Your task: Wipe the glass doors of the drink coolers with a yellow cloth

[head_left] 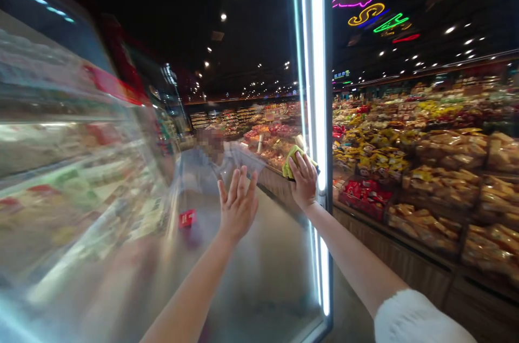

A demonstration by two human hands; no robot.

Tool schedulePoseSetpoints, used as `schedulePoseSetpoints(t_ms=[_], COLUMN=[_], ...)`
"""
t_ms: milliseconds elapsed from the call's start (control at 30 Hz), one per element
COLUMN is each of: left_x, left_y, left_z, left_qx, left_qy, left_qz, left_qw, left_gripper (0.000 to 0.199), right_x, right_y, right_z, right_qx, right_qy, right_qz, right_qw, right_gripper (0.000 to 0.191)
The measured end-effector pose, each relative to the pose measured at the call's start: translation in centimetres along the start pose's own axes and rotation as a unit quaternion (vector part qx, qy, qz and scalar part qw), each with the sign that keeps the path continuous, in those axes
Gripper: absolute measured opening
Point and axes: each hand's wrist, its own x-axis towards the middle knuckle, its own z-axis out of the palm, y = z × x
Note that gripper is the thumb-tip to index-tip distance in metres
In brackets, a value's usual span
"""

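Observation:
In the head view a glass door with a lit white frame stands ajar before me. My right hand presses a yellow-green cloth to the glass, close beside the bright frame strip. To its left, my left hand is raised with its fingers stretched out and nothing in it. Its palm faces the glass; whether it touches the pane I cannot tell. A faint reflection of a person shows in the glass behind it. A small red label is on the pane.
Blurred refrigerated shelves with packaged goods fill the left side. Beyond the door, on the right, bins of packaged snacks stand on a wood-panelled display base. Coloured neon signs hang under the dark ceiling.

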Motion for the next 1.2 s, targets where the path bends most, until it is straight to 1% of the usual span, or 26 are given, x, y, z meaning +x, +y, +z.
schedulePoseSetpoints(t_ms=[67,100,133,233,300,333,367,500,533,567,633,733,800,833,867,933,1000,1067,1100,1133,1200], left_x=[0.0,0.1,0.3,1.1,1.6,1.7,1.8,1.0,0.7,0.5,0.2,0.2,0.1,0.0,-0.2,-0.9,-1.9,-2.9,-3.3,-3.7,-4.1], left_y=[0.2,0.3,0.4,0.9,1.4,1.8,2.1,2.9,2.9,3.0,3.1,3.4,3.8,4.0,4.2,4.5,4.6,4.5,4.4,4.3,4.0], left_z=[0.2,0.2,0.3,0.7,1.1,1.3,1.5,2.2,2.3,2.3,2.4,2.7,2.9,3.1,3.2,3.4,3.5,3.4,3.3,3.2,3.0], left_qx=[-0.008,-0.011,-0.014,-0.016,-0.015,-0.015,-0.016,-0.018,-0.017,-0.016,-0.015,-0.018,-0.021,-0.022,-0.023,-0.026,-0.029,-0.032,-0.034,-0.035,-0.032], left_qy=[-0.005,-0.006,-0.005,0.002,0.005,0.007,0.007,0.004,0.002,0.001,-0.002,-0.01,-0.017,-0.022,-0.026,-0.037,-0.049,-0.058,-0.061,-0.063,-0.062], left_qz=[0.006,0.01,0.013,0.017,0.018,0.018,0.016,0.019,0.023,0.025,0.024,0.019,0.016,0.013,0.011,0.005,0.001,0.001,0.002,0.003,0.001], left_qw=[1.0,1.0,1.0,1.0,1.0,1.0,1.0,1.0,1.0,1.0,1.0,1.0,1.0,0.999,0.999,0.999,0.998,0.998,0.998,0.997,0.998], left_gripper=[0.085,0.086,0.086,0.085,0.084,0.083,0.082,0.082,0.082,0.082,0.081,0.08,0.081,0.081,0.082,0.082,0.083,0.084,0.085,0.085,0.085], right_x=[-0.5,-0.1,0.8,4.5,5.7,5.5,4.7,-1.1,-1.9,-2.2,-1.0,2.5,3.5,3.1,2.1,-1.5,-5.7,-8.7,-9.4,-9.4,-8.1], right_y=[0.1,0.1,0.1,0.8,1.3,1.5,1.6,1.4,1.3,1.2,1.1,1.2,1.4,1.6,1.7,1.8,1.9,2.0,2.1,2.2,2.2], right_z=[0.0,0.0,0.0,0.0,-0.1,-0.2,-0.3,-0.3,-0.2,-0.1,0.1,0.4,0.4,0.4,0.4,0.2,0.0,-0.1,-0.1,0.1,0.5], right_qx=[0.012,0.019,0.024,0.023,0.024,0.027,0.033,0.053,0.056,0.058,0.061,0.057,0.054,0.054,0.056,0.061,0.069,0.078,0.081,0.085,0.088], right_qy=[-0.007,-0.013,-0.016,-0.02,-0.021,-0.022,-0.021,-0.021,-0.018,-0.015,-0.006,0.005,-0.001,-0.009,-0.021,-0.035,-0.03,-0.027,-0.026,-0.025,-0.013], right_qz=[0.013,0.014,0.014,0.018,0.021,0.023,0.026,0.041,0.043,0.046,0.06,0.095,0.104,0.102,0.097,0.093,0.098,0.098,0.096,0.097,0.113], right_qw=[1.0,1.0,0.999,0.999,0.999,0.999,0.999,0.998,0.997,0.997,0.996,0.994,0.993,0.993,0.993,0.993,0.992,0.992,0.992,0.991,0.99], right_gripper=[0.062,0.063,0.064,0.068,0.071,0.072,0.072,0.075,0.076,0.077,0.08,0.086,0.088,0.089,0.088,0.086,0.085,0.086,0.085,0.084,0.081])
